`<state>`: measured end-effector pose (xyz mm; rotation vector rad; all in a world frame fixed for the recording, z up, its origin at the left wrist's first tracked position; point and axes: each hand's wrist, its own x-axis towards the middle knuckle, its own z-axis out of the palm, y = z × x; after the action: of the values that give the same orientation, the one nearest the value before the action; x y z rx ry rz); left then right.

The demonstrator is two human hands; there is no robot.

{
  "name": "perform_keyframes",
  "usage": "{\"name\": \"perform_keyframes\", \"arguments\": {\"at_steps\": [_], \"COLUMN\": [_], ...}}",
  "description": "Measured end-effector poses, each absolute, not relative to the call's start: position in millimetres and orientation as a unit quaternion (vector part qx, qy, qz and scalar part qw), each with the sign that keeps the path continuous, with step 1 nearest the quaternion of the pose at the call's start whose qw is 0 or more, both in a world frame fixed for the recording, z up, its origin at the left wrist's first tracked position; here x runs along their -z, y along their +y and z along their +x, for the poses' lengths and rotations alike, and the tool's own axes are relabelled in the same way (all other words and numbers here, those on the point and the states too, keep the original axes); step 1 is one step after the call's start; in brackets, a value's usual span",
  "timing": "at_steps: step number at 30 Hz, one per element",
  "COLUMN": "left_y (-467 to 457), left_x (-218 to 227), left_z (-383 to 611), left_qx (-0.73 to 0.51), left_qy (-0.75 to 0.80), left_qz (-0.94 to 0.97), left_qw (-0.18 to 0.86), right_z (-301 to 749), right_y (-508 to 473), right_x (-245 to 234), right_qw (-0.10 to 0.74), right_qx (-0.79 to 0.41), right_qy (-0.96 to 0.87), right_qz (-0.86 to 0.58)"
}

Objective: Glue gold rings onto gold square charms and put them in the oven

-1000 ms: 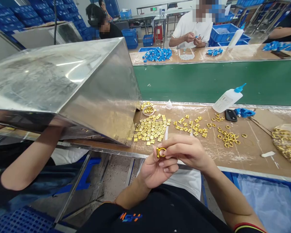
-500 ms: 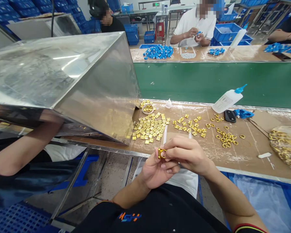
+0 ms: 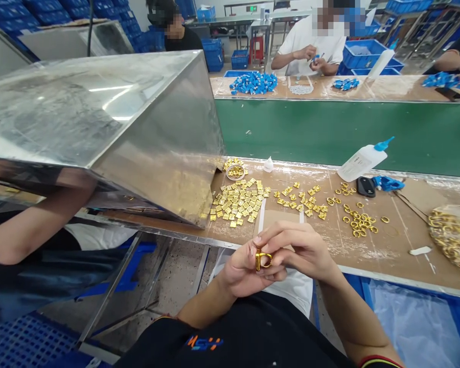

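My left hand pinches a gold ring with a square top just in front of my body, past the bench's near edge. Its round band points to the right. The fingers of my right hand close on the band side of the same ring. Beyond my hands, many gold square pieces are spread on the cardboard-covered bench. Looser gold pieces lie right of them, and plain gold ring bands form a group farther right.
A large metal hood fills the left, with another person's arm under it. A white squeeze bottle leans near a black device. A clear bag of gold rings lies right. Across the green belt, people sit by blue parts.
The ring has turned and dropped slightly between my hands, so more of its band shows. My right fingers have shifted their hold. The whole view has moved a little.
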<state>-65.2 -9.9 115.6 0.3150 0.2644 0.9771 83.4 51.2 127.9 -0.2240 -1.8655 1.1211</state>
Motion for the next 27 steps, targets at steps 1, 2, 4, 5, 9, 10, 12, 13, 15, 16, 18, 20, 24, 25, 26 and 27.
{"name": "perform_keyframes", "arguments": {"at_steps": [1,2,4,5,9,10,12,13,15,16,18,20,24,25,26,27], "left_y": [-10.0,-10.1,-10.0,-10.0,-11.3,-12.0,-13.6,-14.3,-15.1,-15.3,-15.3,-15.1,-14.2,-13.5,-12.5,-11.2], "left_x": [-115.4,-115.1,-114.2,-113.7,-111.2,-110.7,-110.0,-109.9,-110.1,-110.4,-110.9,-110.7,-105.8,-103.2,-99.9,-96.2], "left_z": [-65.1,-65.0,-65.0,-65.1,-65.9,-66.0,-66.0,-65.9,-65.8,-65.9,-66.1,-66.4,-68.0,-69.1,-70.8,-73.4], "left_qx": [-0.466,-0.465,-0.456,-0.452,-0.453,-0.455,-0.457,-0.458,-0.459,-0.458,-0.455,-0.454,-0.452,-0.450,-0.447,-0.445], "left_qy": [0.128,0.130,0.134,0.137,0.151,0.152,0.151,0.152,0.159,0.167,0.186,0.200,0.202,0.202,0.202,0.201], "left_qz": [0.151,0.154,0.160,0.162,0.154,0.152,0.146,0.145,0.148,0.151,0.158,0.159,0.158,0.163,0.172,0.188], "left_qw": [0.862,0.862,0.865,0.867,0.865,0.864,0.864,0.864,0.862,0.860,0.856,0.853,0.854,0.854,0.854,0.852], "right_z": [82.7,81.8,79.1,77.5,71.8,71.2,70.9,71.2,72.0,72.4,72.8,72.3,68.6,68.2,69.0,71.4], "right_y": [50.7,50.0,48.5,47.7,45.2,44.9,44.5,44.4,44.5,44.7,44.9,45.0,44.8,45.1,45.6,46.3], "right_x": [-127.0,-126.1,-123.8,-122.5,-118.8,-118.8,-119.8,-120.7,-122.4,-122.9,-122.9,-121.4,-115.7,-114.3,-112.9,-111.3], "right_qw": [0.457,0.457,0.464,0.470,0.493,0.494,0.490,0.486,0.481,0.480,0.481,0.485,0.488,0.488,0.488,0.488], "right_qx": [-0.467,-0.479,-0.501,-0.508,-0.507,-0.500,-0.486,-0.482,-0.478,-0.477,-0.477,-0.480,-0.502,-0.510,-0.517,-0.522], "right_qy": [-0.752,-0.745,-0.727,-0.717,-0.701,-0.706,-0.718,-0.723,-0.730,-0.731,-0.730,-0.725,-0.708,-0.702,-0.697,-0.694], "right_qz": [-0.085,-0.082,-0.080,-0.084,-0.088,-0.088,-0.089,-0.090,-0.090,-0.090,-0.093,-0.095,-0.094,-0.091,-0.090,-0.091]}}
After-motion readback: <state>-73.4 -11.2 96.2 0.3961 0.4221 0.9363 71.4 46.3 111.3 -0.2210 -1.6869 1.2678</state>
